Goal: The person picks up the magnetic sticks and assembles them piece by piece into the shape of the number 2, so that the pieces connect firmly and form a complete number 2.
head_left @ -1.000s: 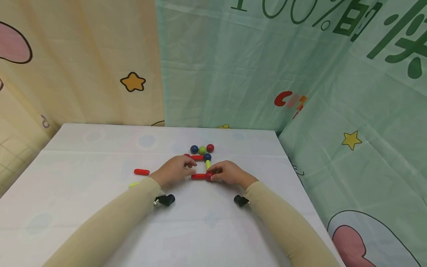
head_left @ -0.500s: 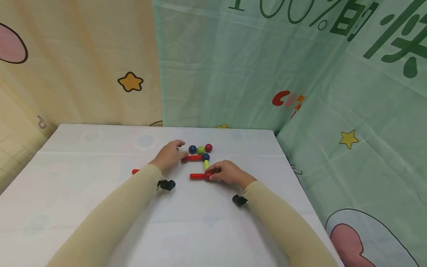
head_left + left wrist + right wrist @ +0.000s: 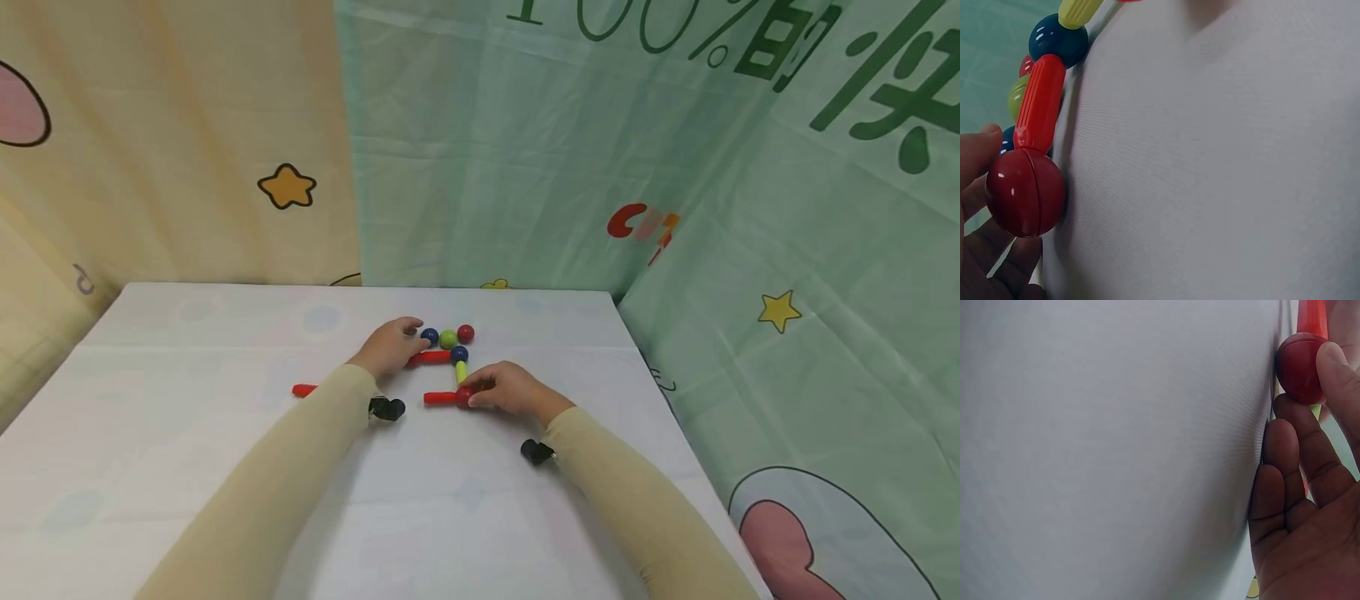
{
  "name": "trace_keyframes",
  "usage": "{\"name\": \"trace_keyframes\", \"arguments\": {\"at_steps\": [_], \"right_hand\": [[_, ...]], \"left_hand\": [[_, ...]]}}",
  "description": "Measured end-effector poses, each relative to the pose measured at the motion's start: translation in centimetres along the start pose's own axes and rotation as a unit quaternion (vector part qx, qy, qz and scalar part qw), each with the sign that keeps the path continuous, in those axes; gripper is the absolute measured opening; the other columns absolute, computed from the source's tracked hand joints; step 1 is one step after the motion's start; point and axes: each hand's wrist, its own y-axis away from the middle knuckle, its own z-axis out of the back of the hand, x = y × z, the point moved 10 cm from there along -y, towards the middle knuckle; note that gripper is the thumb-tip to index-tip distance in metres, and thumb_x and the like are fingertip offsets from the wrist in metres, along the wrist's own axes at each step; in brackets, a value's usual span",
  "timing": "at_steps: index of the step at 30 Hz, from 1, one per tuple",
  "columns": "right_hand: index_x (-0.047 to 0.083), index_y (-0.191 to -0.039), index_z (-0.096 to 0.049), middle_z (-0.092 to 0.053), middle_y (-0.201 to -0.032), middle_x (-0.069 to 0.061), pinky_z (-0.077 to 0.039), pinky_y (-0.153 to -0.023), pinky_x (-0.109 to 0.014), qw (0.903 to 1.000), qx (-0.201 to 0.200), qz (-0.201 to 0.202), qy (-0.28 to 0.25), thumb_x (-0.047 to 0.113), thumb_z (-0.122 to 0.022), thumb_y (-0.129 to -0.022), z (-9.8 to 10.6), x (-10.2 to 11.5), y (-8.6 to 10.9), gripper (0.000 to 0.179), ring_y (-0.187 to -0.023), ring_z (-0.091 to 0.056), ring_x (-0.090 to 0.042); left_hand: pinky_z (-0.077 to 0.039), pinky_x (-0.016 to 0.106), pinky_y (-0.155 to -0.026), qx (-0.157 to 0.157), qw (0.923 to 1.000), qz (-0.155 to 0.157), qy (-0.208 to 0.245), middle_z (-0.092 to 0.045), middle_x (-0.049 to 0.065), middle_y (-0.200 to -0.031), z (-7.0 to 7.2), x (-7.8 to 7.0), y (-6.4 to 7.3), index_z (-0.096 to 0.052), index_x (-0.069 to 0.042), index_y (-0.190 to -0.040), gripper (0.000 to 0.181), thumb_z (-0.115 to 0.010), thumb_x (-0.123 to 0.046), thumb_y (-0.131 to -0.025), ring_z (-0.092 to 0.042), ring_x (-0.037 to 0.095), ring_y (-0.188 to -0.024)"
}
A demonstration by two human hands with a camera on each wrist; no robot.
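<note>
On the white table, toy balls and rods form a chain: a red ball, a red rod, a blue ball, a yellow-green rod, a second red ball and another red rod. My right hand pinches that second ball between thumb and fingers. At the far end of the chain, my left hand reaches past the first ball, fingers apart. Its thumb tip is right by a loose blue ball, seen partly behind the chain in the left wrist view.
A loose green ball and red ball stand in a row beside the loose blue one. Farther left lies a red rod, partly covered by the left sleeve. Printed curtains hang behind the table.
My left hand has moved away from the chain's near side, up and around its far left end to the loose blue ball. The right hand keeps its pinch on the red ball.
</note>
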Motion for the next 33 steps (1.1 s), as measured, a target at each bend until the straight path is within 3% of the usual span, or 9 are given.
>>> {"name": "trace_keyframes", "arguments": {"at_steps": [13,33], "right_hand": [[0.024,-0.123,-0.079,-0.076,-0.116,0.006,-0.054,-0.097,-0.036,1.0000,-0.001,-0.004,-0.002,0.025,-0.080,-0.095,-0.06,-0.23,0.09,0.028,-0.109,-0.061,-0.016],[0.023,-0.124,-0.079,-0.077,-0.116,0.005,-0.055,-0.095,-0.035,1.0000,-0.001,-0.001,-0.005,0.022,-0.081,-0.094,-0.04,-0.10,-0.10,0.030,-0.107,-0.061,-0.016]], "left_hand": [[-0.038,0.062,-0.120,-0.017,0.9992,0.013,-0.035,-0.060,0.015,-0.149,-0.68,-0.64,-0.19,-0.052,-0.015,-0.154,0.057,-0.064,-0.039,-0.104,-0.053,0.038,-0.139],[-0.032,0.062,-0.119,-0.030,0.9972,0.019,-0.066,-0.055,0.016,-0.156,-0.66,-0.95,-0.39,-0.053,-0.016,-0.153,0.054,-0.063,-0.038,-0.105,-0.050,0.042,-0.142]]}}
